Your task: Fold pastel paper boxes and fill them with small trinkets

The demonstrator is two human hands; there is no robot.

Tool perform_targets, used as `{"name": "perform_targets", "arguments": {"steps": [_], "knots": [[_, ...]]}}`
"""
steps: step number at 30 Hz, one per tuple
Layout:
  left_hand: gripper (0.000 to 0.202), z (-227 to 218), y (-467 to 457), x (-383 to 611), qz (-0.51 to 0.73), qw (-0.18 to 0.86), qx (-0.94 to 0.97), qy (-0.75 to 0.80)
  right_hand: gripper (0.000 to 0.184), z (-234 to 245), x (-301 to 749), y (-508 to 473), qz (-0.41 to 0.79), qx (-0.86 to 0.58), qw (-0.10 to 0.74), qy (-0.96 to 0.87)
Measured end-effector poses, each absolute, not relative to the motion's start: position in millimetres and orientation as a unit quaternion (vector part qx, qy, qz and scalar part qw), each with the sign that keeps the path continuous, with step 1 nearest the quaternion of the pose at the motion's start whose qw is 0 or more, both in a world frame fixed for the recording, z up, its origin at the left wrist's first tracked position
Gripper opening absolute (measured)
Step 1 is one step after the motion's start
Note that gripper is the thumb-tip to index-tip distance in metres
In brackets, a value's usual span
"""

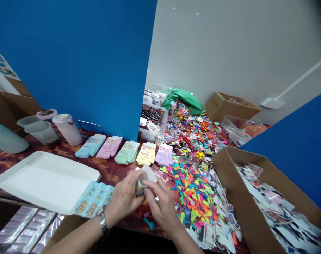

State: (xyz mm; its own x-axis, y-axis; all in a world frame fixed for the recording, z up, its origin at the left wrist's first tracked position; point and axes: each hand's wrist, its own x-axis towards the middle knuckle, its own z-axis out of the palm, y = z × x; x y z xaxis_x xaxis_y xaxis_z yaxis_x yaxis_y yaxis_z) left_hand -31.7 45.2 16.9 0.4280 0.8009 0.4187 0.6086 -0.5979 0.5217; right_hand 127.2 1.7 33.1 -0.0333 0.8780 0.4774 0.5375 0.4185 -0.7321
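My left hand (123, 199), with a metal wristwatch (103, 221), and my right hand (162, 208) both grip a small folded paper packet (146, 180) above the table. Its white flap faces up and a printed blue side shows below, partly hidden by my fingers. Beside my left hand, a row of blue printed packets (93, 199) lies across the edge of a white tray (44, 180). A heap of unfilled multicoloured balloons (194, 195) lies just right of my right hand, and a single teal balloon (149, 223) lies below it.
Flat stacks of blue, pink, green, yellow and lilac packets (127, 152) line the table's far side. A cardboard box of printed photo cards (266, 201) stands at right. Blue partitions, plastic cups, bins and a large heap of craft pieces surround the table.
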Motion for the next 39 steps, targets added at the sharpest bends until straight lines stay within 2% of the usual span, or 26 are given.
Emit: {"name": "perform_targets", "arguments": {"steps": [2,5,9,13,16,20,24,30,39], "knots": [[0.049,17.2,44.1,-31.2,0.313,0.128,0.847,0.410,0.033,36.3,129.7,2.2,0.280,-0.524,0.513,-0.620],[0.048,17.5,42.6,-30.4,0.306,0.110,0.856,0.401,0.029,41.7,134.5,8.7,0.381,-0.521,0.541,-0.539],[0.065,13.0,40.7,-30.0,0.308,0.106,0.853,0.408,0.020,49.1,137.7,15.1,0.428,-0.498,0.513,-0.553],[0.085,11.0,38.4,-27.5,0.283,0.107,0.855,0.422,0.021,53.5,138.1,12.0,0.284,-0.531,0.478,-0.639],[0.095,13.6,36.6,-24.9,0.245,0.092,0.856,0.445,0.030,48.3,136.4,6.4,0.143,-0.511,0.454,-0.715],[0.102,17.5,35.6,-23.6,0.195,0.050,0.864,0.462,0.048,28.2,130.4,-1.3,0.042,-0.495,0.437,-0.750],[0.099,19.4,35.4,-24.2,0.174,0.042,0.868,0.463,0.058,14.5,127.8,-5.7,0.027,-0.499,0.426,-0.754],[0.097,19.3,34.3,-25.5,0.188,0.004,0.877,0.443,0.053,20.8,140.2,-6.2,0.154,-0.514,0.439,-0.721],[0.097,22.7,31.5,-23.2,0.165,-0.051,0.883,0.436,0.067,12.9,130.7,-13.9,0.051,-0.509,0.428,-0.746]]}}
